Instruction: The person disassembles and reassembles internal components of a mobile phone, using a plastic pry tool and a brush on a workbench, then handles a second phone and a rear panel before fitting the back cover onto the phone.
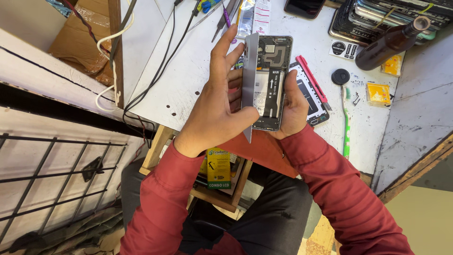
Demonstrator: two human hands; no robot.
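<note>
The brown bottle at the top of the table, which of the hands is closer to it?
The right hand is nearer. It holds the opened phone from the side facing the brown bottle. The left hand grips the phone's back cover on the far side, farther away.

I am sitting at a phone repair workshop. My white counter (188,71) is scuffed and stained, and repair gear lies all over it: tweezers (222,21), a red-handled cutter (314,80), a green toothbrush (346,125) and a brown bottle (389,42). A stack of phones (373,19) stands at the far right corner, with another dark phone (304,7) near it. Black cables (160,71) trail off the counter's left edge. Under the counter, a wooden shelf (222,189) keeps boxed spare screens (218,167).
</note>
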